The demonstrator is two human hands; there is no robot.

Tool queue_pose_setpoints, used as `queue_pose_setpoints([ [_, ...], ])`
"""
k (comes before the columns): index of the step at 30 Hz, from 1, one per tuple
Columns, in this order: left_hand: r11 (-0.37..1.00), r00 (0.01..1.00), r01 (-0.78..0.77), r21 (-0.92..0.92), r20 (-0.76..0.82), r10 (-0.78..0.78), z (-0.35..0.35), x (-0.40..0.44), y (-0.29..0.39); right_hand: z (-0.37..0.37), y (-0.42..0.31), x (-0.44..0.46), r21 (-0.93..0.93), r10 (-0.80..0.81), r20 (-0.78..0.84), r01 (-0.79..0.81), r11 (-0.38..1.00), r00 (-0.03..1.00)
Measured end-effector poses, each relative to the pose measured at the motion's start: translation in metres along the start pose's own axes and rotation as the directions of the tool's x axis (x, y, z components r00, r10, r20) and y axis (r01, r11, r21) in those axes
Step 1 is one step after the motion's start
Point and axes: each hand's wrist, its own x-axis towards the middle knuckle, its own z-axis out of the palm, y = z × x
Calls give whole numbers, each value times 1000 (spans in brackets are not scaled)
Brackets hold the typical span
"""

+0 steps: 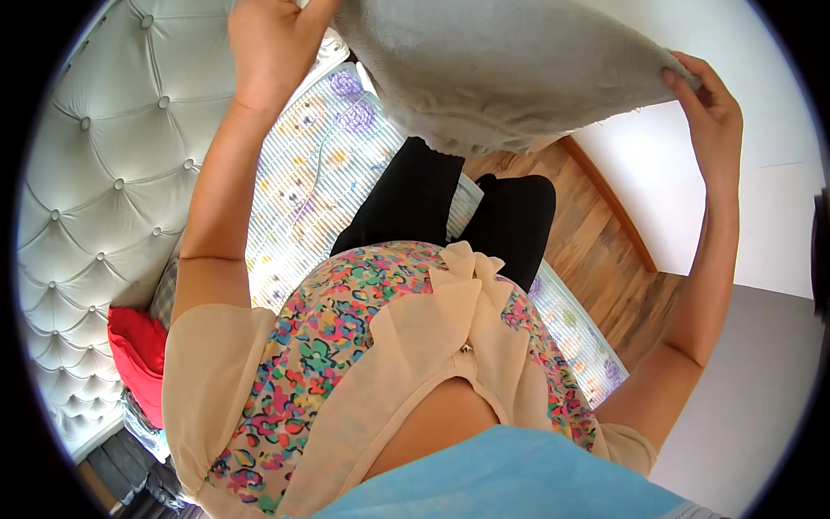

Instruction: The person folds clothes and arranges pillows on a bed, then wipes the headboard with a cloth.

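A grey cloth (pixel 510 73), with a frayed lower edge, is spread in the air between my two hands. My right hand (pixel 713 108) pinches its right corner between thumb and fingers. At the top left, my left hand (pixel 278 48) is closed at the cloth's other side, its fingertips cut off by the frame's upper edge. The cloth hangs in front of my knees and hides part of the floor and the wall behind.
I sit on a ribbed mat (pixel 298 186) printed with bears and flowers. A tufted pale headboard (pixel 117 147) rises at the left, with a red cloth item (pixel 138 359) beside it. Wooden flooring (pixel 605 259) and a white wall (pixel 666 186) lie to the right.
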Motion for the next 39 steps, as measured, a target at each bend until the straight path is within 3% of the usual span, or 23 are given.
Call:
queue_pose_setpoints([
  [1, 983, 990, -136, 122, -27, 141, -2, 1, 1, 1, 7, 3, 3, 5, 4, -5, 1000, 1000],
  [3, 994, 994, -107, -25, -29, 106, -2, 4, -10, 3, 18, 13, 36, -285, -66, 288, 957, 956],
  [5, 992, 990, -95, -88, 93, 103, -4, 5, -25, 11, 14, 15, 61, -290, -149, 302, 951, 945],
  [6, 992, 990, -94, -88, 93, 102, 0, 7, -32, 15, 15, 20, 149, -101, -63, 110, 983, 993],
  [7, 989, 984, 64, -133, 174, -41, 5, 10, -39, 19, 13, 25, 218, 85, 40, -92, 972, 996],
  [8, 961, 950, 223, -164, 259, -177, 9, 12, -45, 29, 8, 30, 352, 127, 81, -148, 924, 989],
  [9, 961, 950, 226, -161, 256, -181, 13, 15, -45, 36, 15, 41, 353, 124, 84, -146, 924, 989],
  [11, 760, 861, 507, -406, 283, -423, 30, 24, -34, 49, 33, 60, 521, 226, 223, -311, 795, 948],
  [14, 609, 872, 481, -631, 419, -254, 41, 20, 24, 70, -33, 34, 885, -5, 287, -263, 384, 958],
  [15, 523, 833, 522, -673, 533, -145, 47, 14, 39, 67, -82, 10, 896, -67, 419, -400, 192, 906],
  [16, 465, 755, 616, -636, 645, -119, 43, 11, 72, 76, -123, -10, 930, -17, 340, -334, 152, 940],
  [18, 656, 806, 150, -739, 476, 353, 48, 6, 62, 88, -129, -9, 954, 28, 272, -273, 120, 962],
  [20, 713, 751, -147, -686, 392, 532, 45, 19, 48, 96, -88, 16, 953, -207, 290, -264, 147, 934],
  [21, 668, 789, 114, -736, 476, 389, 38, 24, 39, 97, -87, 21, 953, -286, 295, -260, 155, 912],
  [23, 565, 786, 354, -746, 564, 252, 32, 26, 23, 96, -90, 24, 918, -61, 293, -263, 297, 954],
  [25, 819, 986, 75, -568, 165, 24, 42, 6, 1, 94, -85, 24, 925, -69, 349, -332, 183, 935],
  [26, 820, 986, 76, -567, 164, 22, 50, -5, -13, 93, -86, 23, 917, -43, 388, -381, 121, 920],
  [28, 541, 825, 517, -663, 555, -109, 75, -35, -51, 97, -84, 22, 899, -19, 436, -435, 56, 900],
  [30, 602, 684, 622, -501, 722, -106, 88, -71, -58, 104, -78, 26, 900, -84, 435, -434, 25, 897],
  [31, 427, 681, 662, -616, 732, 0, 99, -81, -55, 103, -75, 28, 902, -86, 432, -431, 27, 898],
  [34, 307, 627, 720, -623, 773, 97, 111, -89, -45, 96, -65, 27, 894, -55, 446, -448, -25, 893],
  [36, 262, 628, 749, -608, 778, 9, 107, -82, -39, 88, -64, 26, 925, 92, 377, -379, -1, 921],
  [39, 243, 706, 703, -669, 699, -115, 81, -60, -37, 83, -56, 23, 940, 107, 336, -340, 20, 936],
])
